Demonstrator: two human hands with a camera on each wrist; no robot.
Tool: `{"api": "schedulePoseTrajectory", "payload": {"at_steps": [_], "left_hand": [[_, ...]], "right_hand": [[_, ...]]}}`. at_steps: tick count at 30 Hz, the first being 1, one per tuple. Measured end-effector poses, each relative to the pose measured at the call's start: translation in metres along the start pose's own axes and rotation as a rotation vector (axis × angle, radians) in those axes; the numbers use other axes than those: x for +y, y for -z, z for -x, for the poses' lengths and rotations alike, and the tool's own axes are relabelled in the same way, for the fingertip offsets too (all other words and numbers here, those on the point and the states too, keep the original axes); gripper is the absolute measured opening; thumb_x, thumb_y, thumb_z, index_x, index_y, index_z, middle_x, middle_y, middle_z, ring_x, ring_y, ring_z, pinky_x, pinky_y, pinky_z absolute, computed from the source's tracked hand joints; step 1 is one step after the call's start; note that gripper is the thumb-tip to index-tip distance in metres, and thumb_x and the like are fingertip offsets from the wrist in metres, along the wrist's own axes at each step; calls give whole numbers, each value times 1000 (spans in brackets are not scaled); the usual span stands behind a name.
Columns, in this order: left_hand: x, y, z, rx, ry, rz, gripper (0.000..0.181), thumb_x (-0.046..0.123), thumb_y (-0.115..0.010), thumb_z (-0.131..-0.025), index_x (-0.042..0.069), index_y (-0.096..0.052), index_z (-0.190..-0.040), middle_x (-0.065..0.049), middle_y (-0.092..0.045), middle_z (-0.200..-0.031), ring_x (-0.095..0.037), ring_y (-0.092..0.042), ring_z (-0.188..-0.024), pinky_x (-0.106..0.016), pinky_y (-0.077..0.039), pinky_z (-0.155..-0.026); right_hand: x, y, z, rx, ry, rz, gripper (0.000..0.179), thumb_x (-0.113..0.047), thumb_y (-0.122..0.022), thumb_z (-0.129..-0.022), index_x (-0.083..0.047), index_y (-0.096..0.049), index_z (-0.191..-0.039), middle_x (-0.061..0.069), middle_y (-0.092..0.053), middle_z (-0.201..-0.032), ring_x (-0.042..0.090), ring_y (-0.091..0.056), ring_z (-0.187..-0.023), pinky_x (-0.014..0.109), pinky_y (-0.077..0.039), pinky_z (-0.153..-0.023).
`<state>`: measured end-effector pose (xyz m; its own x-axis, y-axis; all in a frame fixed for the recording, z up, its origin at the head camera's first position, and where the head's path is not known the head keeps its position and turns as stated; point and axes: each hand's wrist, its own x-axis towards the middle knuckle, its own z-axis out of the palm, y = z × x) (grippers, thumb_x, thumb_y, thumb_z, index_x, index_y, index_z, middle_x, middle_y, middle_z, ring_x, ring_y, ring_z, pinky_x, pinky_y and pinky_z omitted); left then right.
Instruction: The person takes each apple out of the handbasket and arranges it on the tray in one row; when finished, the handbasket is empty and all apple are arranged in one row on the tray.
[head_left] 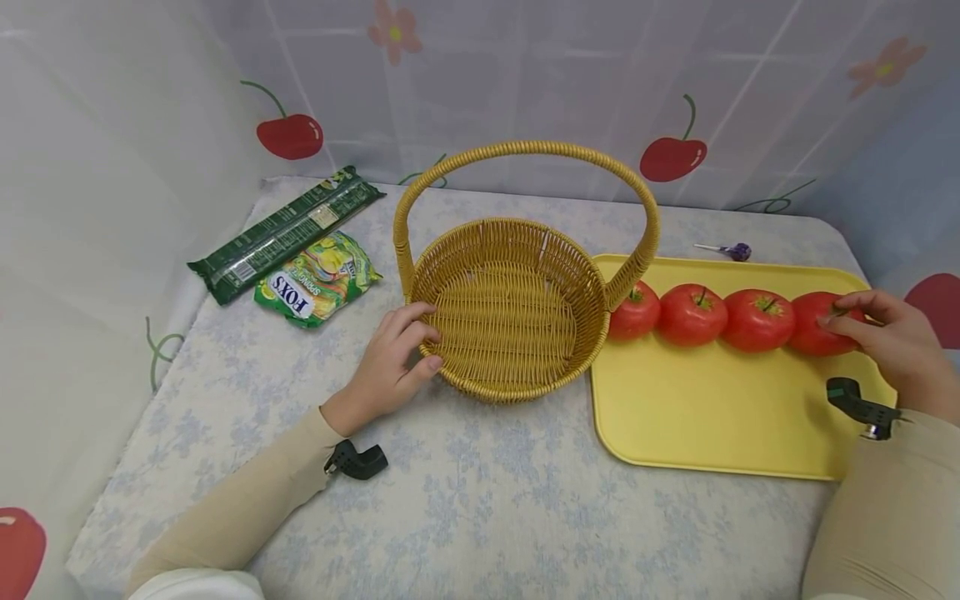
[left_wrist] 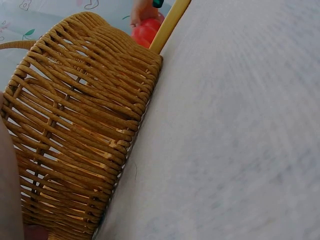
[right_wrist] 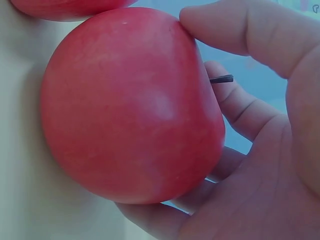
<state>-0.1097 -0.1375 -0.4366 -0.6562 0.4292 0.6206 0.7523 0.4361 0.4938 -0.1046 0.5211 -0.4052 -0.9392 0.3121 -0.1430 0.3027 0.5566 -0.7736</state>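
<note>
A wicker basket (head_left: 517, 392) with a tall arched handle stands upright in the middle of the table, and no items show inside it. My left hand (head_left: 386, 367) holds its left rim, fingers over the edge and thumb near the front. The basket's woven side (left_wrist: 80, 125) fills much of the left wrist view. Four red apples would be the row on the yellow tray (head_left: 720, 417); the rightmost apple (head_left: 817, 323) is in my right hand (head_left: 896, 342), thumb and fingers around it. In the right wrist view this apple (right_wrist: 132, 107) shows a dark stem, with another apple (right_wrist: 70, 6) close beside it.
A long green packet (head_left: 288, 233) and a green FOX'S candy bag (head_left: 318, 279) lie at the back left. Behind the tray is a purple-wrapped lollipop (head_left: 738, 251). A curtain with printed cherries (head_left: 525, 92) borders the table's far side.
</note>
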Motion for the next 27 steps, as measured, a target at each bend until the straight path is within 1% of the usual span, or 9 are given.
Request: {"api": "schedulePoseTrajectory", "payload": {"at_steps": [4,6,11,13,17,25,27], "left_hand": [[1,1,0,-6,2,2,66,63,-30,-106,7,-64,-100,-27,-58,-132,-41,-56,-115,-58,-43,-96],[1,1,-1,-9,4,4,66,63,-29,-106,7,-64,-100,-27,-58,-132,-41,-56,-115,-58,-43,-97],[1,1,-1,-10,4,8,67,64,-29,-106,6,-64,-100,-28,-58,-132,-42,-56,-116,-58,-43,-97],[1,1,-1,-4,1,6,68,63,-30,-106,5,-64,-99,-28,-58,-131,-42,-56,-115,-59,-43,-97],[1,1,-2,3,-1,2,69,64,-30,-106,5,-64,-99,-28,-58,-131,-43,-56,-115,-59,-43,-97],[1,1,-2,-4,3,6,69,64,-29,-105,5,-64,-99,-28,-58,-131,-43,-56,-114,-58,-43,-97],[1,0,-2,-2,1,4,69,64,-29,-106,5,-64,-99,-28,-58,-131,-43,-56,-114,-59,-43,-96]], "right_hand": [[-13,-3,9,6,21,-10,14,-27,-65,-100,-38,-58,-104,-33,-46,-97,-4,-40,-90,2,-44,-64],[-22,-6,15,28,12,-12,15,-26,-65,-100,-39,-58,-102,-34,-46,-96,-4,-40,-90,2,-44,-64],[-36,-8,23,19,-7,-34,17,-20,-65,-100,-35,-57,-102,-33,-46,-95,-3,-40,-88,2,-44,-63],[-38,-8,23,-4,0,-31,18,-18,-65,-101,-34,-57,-103,-32,-45,-95,-3,-40,-88,2,-44,-63],[-42,-8,25,-1,-11,-20,18,-19,-65,-100,-35,-57,-104,-33,-45,-94,-3,-40,-88,2,-44,-63],[-40,-8,26,-8,-5,-24,17,-18,-65,-100,-32,-57,-106,-32,-45,-95,-3,-39,-89,2,-44,-63],[-39,-7,27,-5,-3,-15,18,-18,-66,-100,-34,-57,-105,-33,-45,-95,-3,-39,-89,2,-44,-63]]}}
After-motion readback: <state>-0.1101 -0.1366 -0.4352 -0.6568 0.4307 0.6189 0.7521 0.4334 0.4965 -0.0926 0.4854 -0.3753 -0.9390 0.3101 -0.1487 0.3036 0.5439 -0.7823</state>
